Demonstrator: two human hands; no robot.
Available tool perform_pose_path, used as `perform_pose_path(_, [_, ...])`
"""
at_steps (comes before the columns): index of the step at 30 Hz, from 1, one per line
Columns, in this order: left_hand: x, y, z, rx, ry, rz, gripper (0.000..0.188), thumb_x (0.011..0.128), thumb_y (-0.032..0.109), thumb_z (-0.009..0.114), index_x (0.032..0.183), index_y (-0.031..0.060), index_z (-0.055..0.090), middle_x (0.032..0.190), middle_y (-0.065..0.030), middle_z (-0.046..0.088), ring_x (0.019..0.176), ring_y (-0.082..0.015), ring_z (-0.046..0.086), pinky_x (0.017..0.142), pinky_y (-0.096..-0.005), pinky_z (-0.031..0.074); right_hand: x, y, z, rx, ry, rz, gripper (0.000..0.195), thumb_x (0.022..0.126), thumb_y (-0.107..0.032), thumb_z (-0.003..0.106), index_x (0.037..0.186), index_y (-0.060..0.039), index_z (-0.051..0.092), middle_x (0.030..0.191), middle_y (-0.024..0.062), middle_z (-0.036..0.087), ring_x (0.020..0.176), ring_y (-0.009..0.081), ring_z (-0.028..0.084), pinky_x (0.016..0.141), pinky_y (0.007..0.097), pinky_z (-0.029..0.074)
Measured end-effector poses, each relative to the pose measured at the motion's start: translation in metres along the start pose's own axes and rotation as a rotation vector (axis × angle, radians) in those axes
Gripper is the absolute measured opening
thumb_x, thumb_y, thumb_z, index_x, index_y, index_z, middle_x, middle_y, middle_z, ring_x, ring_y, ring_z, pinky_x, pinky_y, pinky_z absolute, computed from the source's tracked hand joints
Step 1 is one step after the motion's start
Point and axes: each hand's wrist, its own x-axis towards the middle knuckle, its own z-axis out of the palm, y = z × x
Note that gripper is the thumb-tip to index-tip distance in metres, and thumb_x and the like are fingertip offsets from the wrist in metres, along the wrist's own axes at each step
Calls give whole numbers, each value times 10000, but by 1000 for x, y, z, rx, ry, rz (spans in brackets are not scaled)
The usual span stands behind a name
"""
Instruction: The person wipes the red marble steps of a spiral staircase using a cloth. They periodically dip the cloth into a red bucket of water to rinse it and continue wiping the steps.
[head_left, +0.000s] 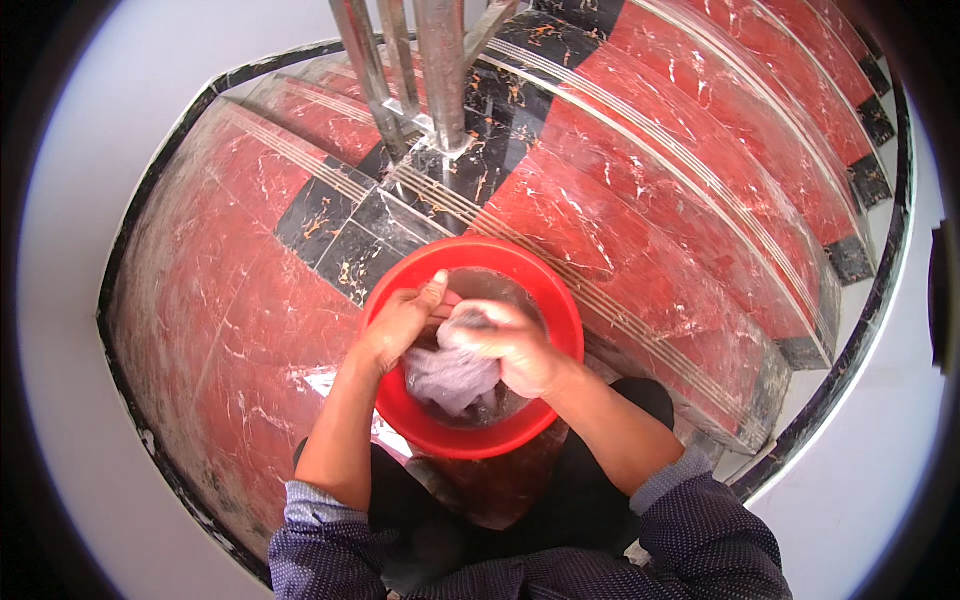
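A round red plastic basin (566, 322) stands on the landing floor before me, with murky water (491, 285) in it. Both of my hands are over it. My right hand (506, 345), partly blurred, grips a wet greyish cloth (454, 375) that hangs down into the basin's water. My left hand (405, 319) is at the upper left of the cloth, its thumb raised and its fingers reaching towards the right hand. Whether those fingers hold part of the cloth is hard to tell, since the right hand and the cloth cover their tips.
Red and black marble-patterned steps (637, 172) climb to the upper right, and other steps (330, 105) lie at the upper left. Metal railing posts (442, 82) stand just beyond the basin. White walls (67, 300) with a black skirting curve round both sides. My knees flank the basin's near side.
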Motion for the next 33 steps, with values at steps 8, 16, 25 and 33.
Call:
perform_pose_path(8, [24, -47, -10, 223, 6, 41, 864, 1073, 698, 330, 1587, 9, 420, 1578, -192, 497, 1493, -264, 421, 1251, -379, 290, 9, -13, -30, 477, 74, -167, 257, 1003, -148, 621, 1199, 4, 691, 1110, 96, 748, 1034, 230, 713, 945, 383, 551])
perform_pose_path(16, [8, -27, 7, 894, -12, -28, 1016, 903, 842, 515, 1511, 28, 520, 1450, -275, 601, 1409, -365, 541, 1149, -448, 434, 12, -22, -40, -1370, 540, 44, 430, 865, -217, 734, 1228, -12, 632, 1189, 262, 709, 1098, 481, 678, 949, 534, 536])
perform_pose_path(25, [10, -38, 1, 1052, -172, -57, 683, 783, 445, 790, 1283, -5, 672, 1175, -264, 739, 1176, -401, 695, 1009, -477, 538, 34, 31, -50, -1424, 297, 56, 519, 1000, -302, 596, 1410, 15, 596, 1427, 244, 602, 1365, 389, 559, 1145, 470, 442])
perform_pose_path(33, [-49, 33, -2, -50, -125, 189, 401, 834, 108, 728, 1183, -87, 703, 1007, -143, 769, 903, -198, 742, 835, -343, 589, 45, 24, -68, -568, 338, 170, 777, 1042, -690, 451, 1311, -1, 687, 1281, 133, 705, 1150, 232, 650, 1031, 414, 478])
